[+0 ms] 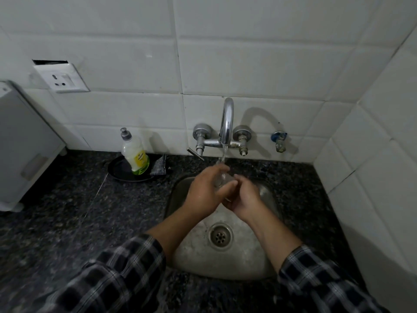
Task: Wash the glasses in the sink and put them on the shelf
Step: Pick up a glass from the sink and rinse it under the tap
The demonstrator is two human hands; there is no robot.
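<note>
Our left hand (pixel 203 190) and right hand (pixel 241 195) wrap round the glass (pixel 222 180), so we see only a clear, blurred sliver of it between the fingers. We cannot make out its rim or shape. The hands also cover the sink (pixel 266 193) wall at twelve o'clock. At nine o'clock the picture's edge cuts off a white appliance (pixel 22 143). The bottle (pixel 135 154) label is too small to read, and the bottle hides part of the black dish (pixel 117 171) under it. Both sleeves (pixel 112 279) run off at six o'clock.
</note>
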